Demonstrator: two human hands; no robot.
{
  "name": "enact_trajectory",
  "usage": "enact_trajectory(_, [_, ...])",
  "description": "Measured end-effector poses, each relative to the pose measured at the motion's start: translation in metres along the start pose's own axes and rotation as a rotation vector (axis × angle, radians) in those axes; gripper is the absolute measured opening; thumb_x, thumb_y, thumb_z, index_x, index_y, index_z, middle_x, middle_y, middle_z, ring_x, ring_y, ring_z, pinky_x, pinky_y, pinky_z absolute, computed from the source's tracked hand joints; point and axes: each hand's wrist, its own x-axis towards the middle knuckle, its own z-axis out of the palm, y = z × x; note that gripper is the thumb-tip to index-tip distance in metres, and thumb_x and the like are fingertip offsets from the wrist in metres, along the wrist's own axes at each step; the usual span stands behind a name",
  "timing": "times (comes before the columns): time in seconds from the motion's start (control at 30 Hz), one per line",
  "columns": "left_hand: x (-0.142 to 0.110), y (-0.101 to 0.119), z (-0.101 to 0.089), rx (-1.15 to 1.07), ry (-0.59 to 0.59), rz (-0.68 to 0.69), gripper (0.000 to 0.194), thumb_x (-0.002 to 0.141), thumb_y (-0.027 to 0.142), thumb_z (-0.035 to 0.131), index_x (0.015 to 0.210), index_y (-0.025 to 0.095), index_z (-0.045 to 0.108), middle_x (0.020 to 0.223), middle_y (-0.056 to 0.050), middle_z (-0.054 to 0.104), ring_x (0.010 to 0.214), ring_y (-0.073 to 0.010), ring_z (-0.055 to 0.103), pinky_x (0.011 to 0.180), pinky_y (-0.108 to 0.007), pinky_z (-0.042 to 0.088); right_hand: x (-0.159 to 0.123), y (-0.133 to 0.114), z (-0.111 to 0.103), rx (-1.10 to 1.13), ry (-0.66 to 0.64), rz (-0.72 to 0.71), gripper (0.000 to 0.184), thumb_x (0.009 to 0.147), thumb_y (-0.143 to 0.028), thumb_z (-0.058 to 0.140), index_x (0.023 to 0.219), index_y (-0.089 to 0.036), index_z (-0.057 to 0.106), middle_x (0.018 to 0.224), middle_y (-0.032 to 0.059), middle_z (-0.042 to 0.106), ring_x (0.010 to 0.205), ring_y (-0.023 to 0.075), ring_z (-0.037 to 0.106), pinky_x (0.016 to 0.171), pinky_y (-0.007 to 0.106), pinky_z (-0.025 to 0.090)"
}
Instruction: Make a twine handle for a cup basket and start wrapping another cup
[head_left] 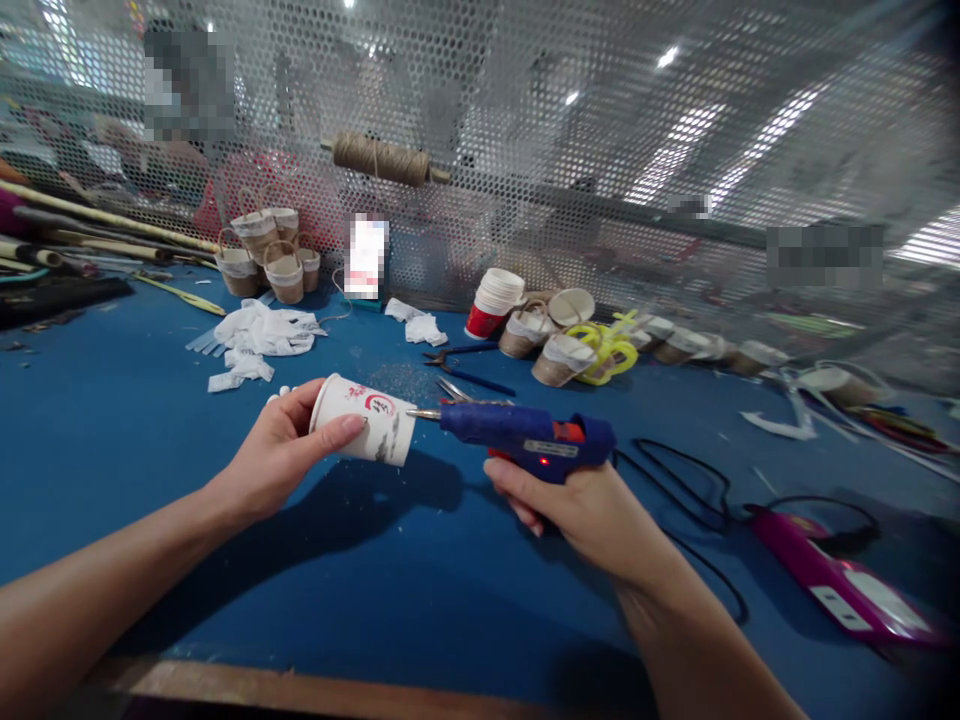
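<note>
My left hand (281, 450) is closed around a white paper cup (366, 440) with red and black print. The cup lies tilted on its side above the blue table, its rim toward the left and its base toward the right. In my right hand (555, 500) is a blue hot glue gun (510, 432), fingers wrapped about its handle, with a red light glowing on its side. The metal nozzle points left and is at the cup's base edge; whether it touches cannot be made out.
Twine-wrapped cups (285, 278) stand back left, beside a lit phone (366, 258). White scraps (266, 328) lie before them. Pliers (480, 378), stacked paper cups (495, 300) and yellow-handled scissors (607, 350) lie beyond the glue gun. A purple power strip (832, 580) with black cord lies right.
</note>
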Motion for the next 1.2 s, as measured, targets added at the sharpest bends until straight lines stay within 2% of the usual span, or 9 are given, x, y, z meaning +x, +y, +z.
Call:
enact_trajectory(0.2, [-0.0011, -0.0024, -0.0016, 0.033, -0.012, 0.039, 0.022, 0.069, 0.021, 0.069, 0.091, 0.020, 0.066, 0.082, 0.000, 0.070, 0.072, -0.0113, 0.061, 0.067, -0.020, 0.048, 0.0022, -0.0001, -0.0007, 0.038, 0.016, -0.014, 0.033, 0.074, -0.043, 0.057, 0.055, -0.017, 0.048, 0.041, -0.0043, 0.045, 0.036, 0.0060, 0.040, 0.037, 0.020, 0.034])
enact_trajectory(0.4, [-0.0002, -0.0035, -0.0017, 0.047, -0.023, 0.081, 0.022, 0.070, 0.021, 0.068, 0.093, 0.020, 0.065, 0.085, -0.001, 0.070, 0.075, -0.0117, 0.061, 0.070, -0.020, 0.048, 0.0021, 0.0040, -0.0015, 0.118, -0.055, -0.017, 0.032, 0.074, -0.044, 0.057, 0.060, -0.016, 0.051, 0.041, -0.0052, 0.044, 0.036, 0.0056, 0.039, 0.036, 0.020, 0.033])
enact_trajectory(0.53, [0.0005, -0.0040, -0.0028, 0.055, -0.020, 0.092, 0.023, 0.071, 0.021, 0.068, 0.093, 0.020, 0.065, 0.085, -0.001, 0.070, 0.075, -0.0115, 0.061, 0.070, -0.019, 0.049, 0.0019, 0.0044, -0.0021, 0.090, -0.083, -0.008, 0.035, 0.075, -0.043, 0.057, 0.054, -0.016, 0.049, 0.040, -0.0048, 0.044, 0.036, 0.0053, 0.039, 0.036, 0.019, 0.033])
enact_trajectory(0.8, [-0.0014, -0.0028, -0.0021, 0.090, -0.049, 0.096, 0.023, 0.070, 0.021, 0.068, 0.092, 0.021, 0.066, 0.084, -0.001, 0.070, 0.074, -0.0120, 0.061, 0.069, -0.020, 0.049, 0.0045, 0.0043, -0.0006, 0.189, -0.033, 0.028, 0.034, 0.073, -0.045, 0.058, 0.058, -0.016, 0.050, 0.038, -0.0056, 0.043, 0.033, 0.0048, 0.038, 0.033, 0.018, 0.028])
enact_trajectory(1.03, [0.0012, -0.0053, -0.0031, 0.095, -0.008, 0.086, 0.023, 0.071, 0.021, 0.067, 0.094, 0.021, 0.066, 0.085, -0.001, 0.070, 0.077, -0.0125, 0.060, 0.070, -0.020, 0.047, 0.0011, 0.0035, 0.0005, 0.078, -0.055, -0.014, 0.035, 0.074, -0.045, 0.057, 0.055, -0.017, 0.050, 0.040, -0.0047, 0.044, 0.036, 0.0054, 0.039, 0.037, 0.020, 0.035])
enact_trajectory(1.2, [0.0028, -0.0038, -0.0024, 0.079, 0.023, 0.055, 0.020, 0.071, 0.023, 0.067, 0.091, 0.018, 0.066, 0.085, -0.002, 0.070, 0.077, -0.0121, 0.060, 0.069, -0.020, 0.047, -0.0021, 0.0011, 0.0028, 0.012, -0.022, -0.003, 0.028, 0.069, -0.043, 0.061, 0.062, -0.017, 0.053, 0.042, -0.0051, 0.045, 0.037, 0.0069, 0.042, 0.037, 0.020, 0.038])
